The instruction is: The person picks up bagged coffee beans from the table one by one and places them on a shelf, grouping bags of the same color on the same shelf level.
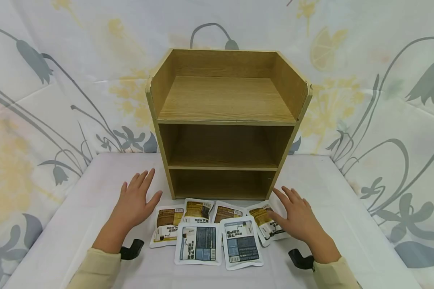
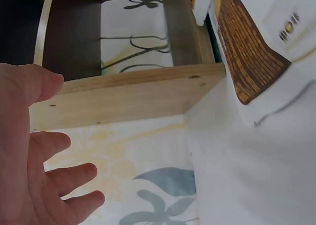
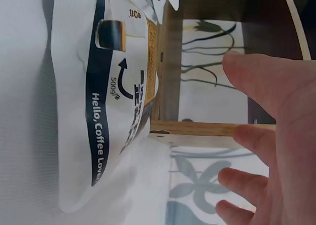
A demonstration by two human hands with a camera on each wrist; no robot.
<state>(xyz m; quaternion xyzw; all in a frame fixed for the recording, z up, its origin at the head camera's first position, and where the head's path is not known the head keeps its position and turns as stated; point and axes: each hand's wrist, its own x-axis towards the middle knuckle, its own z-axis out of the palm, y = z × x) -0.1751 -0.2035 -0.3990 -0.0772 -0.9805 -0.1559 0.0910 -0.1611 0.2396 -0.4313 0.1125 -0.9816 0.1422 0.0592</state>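
My left hand [image 1: 133, 202] is spread with straight fingers over the cloth, left of the shelf, holding nothing. On the other side my right hand [image 1: 297, 216] reaches forward, fingers extended, close to a brown-labelled coffee pouch [image 1: 269, 221]; whether it touches the pouch I cannot tell. That pouch reads "Hello, Coffee Lover" in the right wrist view. Nearest the left hand lies another brown-labelled pouch [image 1: 167, 224]. Two more brown-labelled pouches [image 1: 198, 209] lie between these. In front are a blue-labelled pouch [image 1: 198, 244] and a second blue-labelled pouch [image 1: 240, 243].
A wooden shelf unit [image 1: 224, 121] with an open top and two lower compartments stands behind the pouches. White cloth [image 1: 79, 241] covers the table, and a flower-patterned cloth [image 1: 376, 100] hangs around the back and sides. Black wrist mounts [image 1: 132, 249] sit under both wrists.
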